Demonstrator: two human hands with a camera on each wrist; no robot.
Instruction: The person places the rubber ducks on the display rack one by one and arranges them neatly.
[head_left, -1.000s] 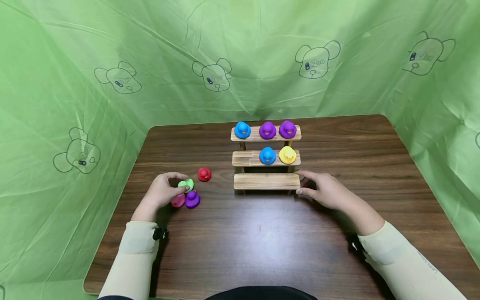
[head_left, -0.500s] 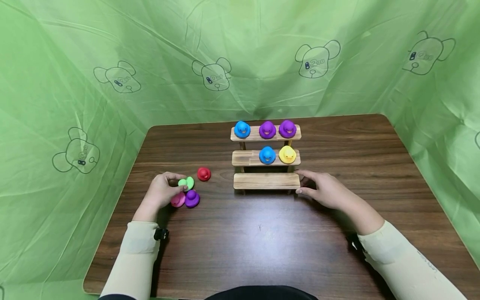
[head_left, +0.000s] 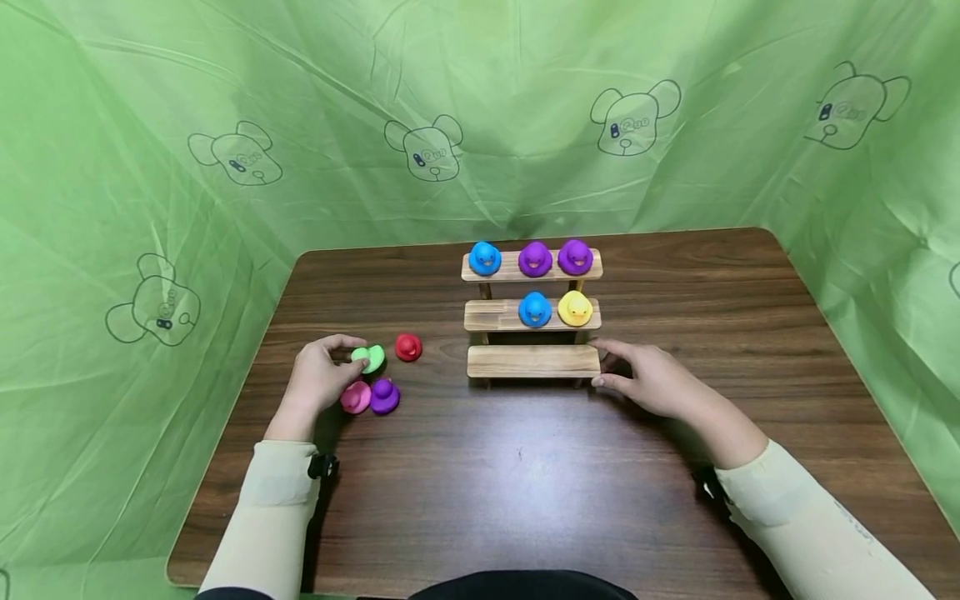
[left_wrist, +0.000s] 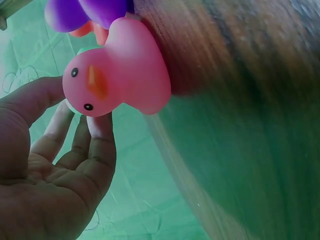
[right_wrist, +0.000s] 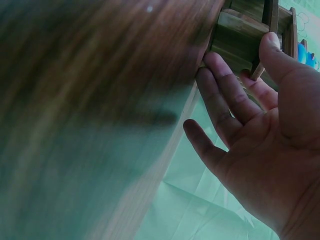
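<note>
No text can be read; small lettering (blurred) is printed inside the animal-head outlines [head_left: 629,132] on the green sheet [head_left: 525,196].

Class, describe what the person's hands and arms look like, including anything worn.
The left hand and right hand are bare. The left sleeve and right sleeve are long and cream-coloured. A small black object sits at the left wrist; a partly hidden dark piece shows at the right. Faint marks run along the right sleeve.
</note>
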